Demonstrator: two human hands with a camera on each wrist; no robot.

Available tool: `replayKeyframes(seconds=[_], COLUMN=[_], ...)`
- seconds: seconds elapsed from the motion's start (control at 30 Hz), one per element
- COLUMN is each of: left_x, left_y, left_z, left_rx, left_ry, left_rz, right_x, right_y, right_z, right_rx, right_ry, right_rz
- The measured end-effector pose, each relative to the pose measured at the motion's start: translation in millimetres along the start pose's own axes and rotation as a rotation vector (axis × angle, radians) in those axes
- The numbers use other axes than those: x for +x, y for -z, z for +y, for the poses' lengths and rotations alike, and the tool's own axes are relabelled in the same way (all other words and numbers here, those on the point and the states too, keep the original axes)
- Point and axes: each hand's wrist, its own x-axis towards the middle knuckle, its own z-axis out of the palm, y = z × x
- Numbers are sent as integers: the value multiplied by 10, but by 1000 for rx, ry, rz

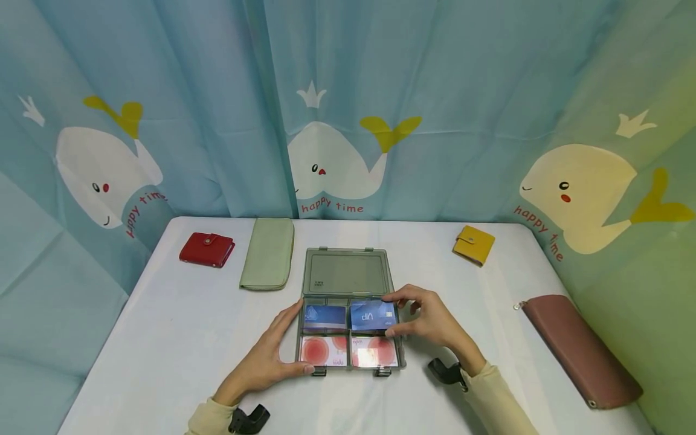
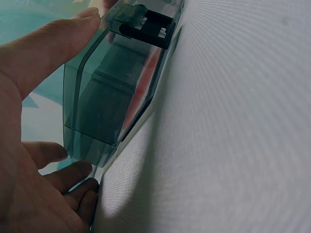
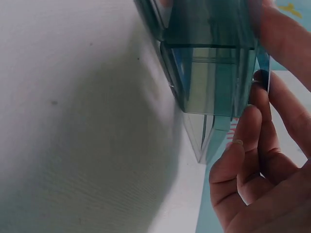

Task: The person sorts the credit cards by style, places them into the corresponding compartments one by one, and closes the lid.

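Note:
A clear grey-green plastic box (image 1: 348,249) lies open at the table's middle, its lid flat behind four compartments. My right hand (image 1: 388,315) pinches a blue card (image 1: 370,315) between thumb and index finger over the far right compartment. Another blue card (image 1: 324,316) fills the far left compartment, and red-spotted cards (image 1: 324,350) lie in the two near ones. My left hand (image 1: 293,338) rests against the box's left side with straight fingers, thumb at the front corner. The left wrist view shows that thumb (image 2: 48,43) on the box wall (image 2: 104,102). In the right wrist view, fingers (image 3: 243,160) sit beside the box corner (image 3: 209,82).
On the white table are a red wallet (image 1: 207,249) and a long pale green wallet (image 1: 268,254) at the back left. A yellow wallet (image 1: 474,244) lies at the back right and a long brown pouch (image 1: 579,350) along the right edge. Whale-print curtains surround the table.

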Motion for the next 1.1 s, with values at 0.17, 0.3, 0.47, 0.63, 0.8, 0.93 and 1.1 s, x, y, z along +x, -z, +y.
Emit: replayKeyframes(seconds=[0.17,0.3,0.47,0.63,0.8,0.93,1.1], left_x=[-5,-8,-11,-14,-15,-11,2], left_y=[-3,-3,0,2,10,14,9], left_z=[5,8,12,8,1,-1,-2], left_rx=[8,7,2,6,9,14,10], left_ry=[6,16,19,19,16,15,3], left_rz=[0,-3,-4,-3,3,4,-5], right_x=[5,10,13,14,49,119,221], right_y=[-10,-13,-21,-26,-9,30,58], right_z=[-4,-4,-10,-31,-25,43,191], right_rx=[-36,-62,-80,-96,-87,20,327], right_ry=[-11,-5,0,-9,0,-78,-250], right_rz=[-5,2,6,3,-3,7,29])
